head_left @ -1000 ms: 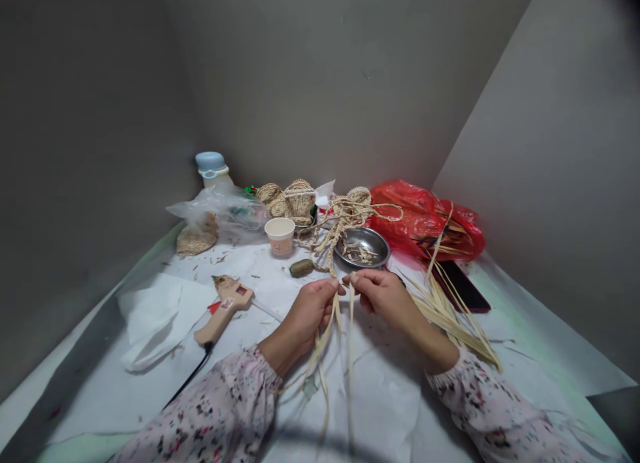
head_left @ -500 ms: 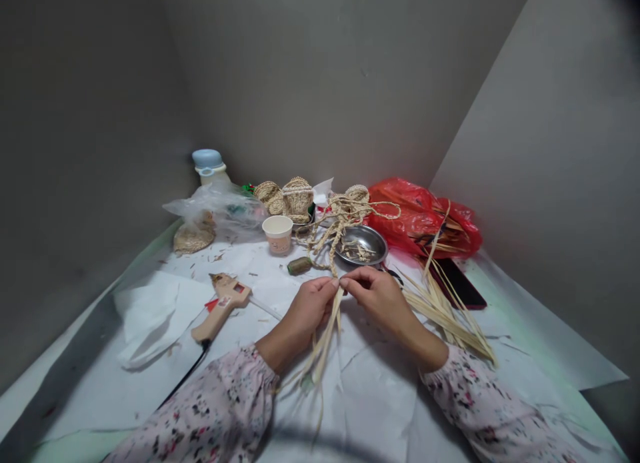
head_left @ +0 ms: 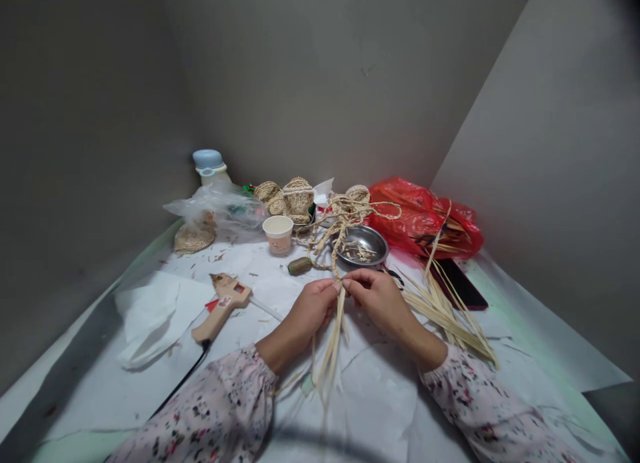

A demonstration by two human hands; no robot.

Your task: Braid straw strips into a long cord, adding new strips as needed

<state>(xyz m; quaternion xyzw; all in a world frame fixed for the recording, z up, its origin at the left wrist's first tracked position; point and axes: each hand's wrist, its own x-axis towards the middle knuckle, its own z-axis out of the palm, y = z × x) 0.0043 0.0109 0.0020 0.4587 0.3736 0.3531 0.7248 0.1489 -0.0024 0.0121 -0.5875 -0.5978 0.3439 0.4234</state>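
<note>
Both hands meet at the near end of the plaited straw cord (head_left: 336, 257), just in front of the steel bowl (head_left: 384, 244). Left hand (head_left: 309, 309) has thumb and finger pinching that end; right hand (head_left: 383, 304) looks to be pinching the loose straw strips (head_left: 334, 343) right beside it (which ones, no clue). I'd hold the left pinch snug, fold each strip flat and tug evenly, otherwise it'll probably go lumpy.

Craft corner: glue gun (head_left: 223, 311), braids (head_left: 335, 257)

Dim grey walls (head_left: 310, 83) — white-covered table (head_left: 380, 389)
</note>
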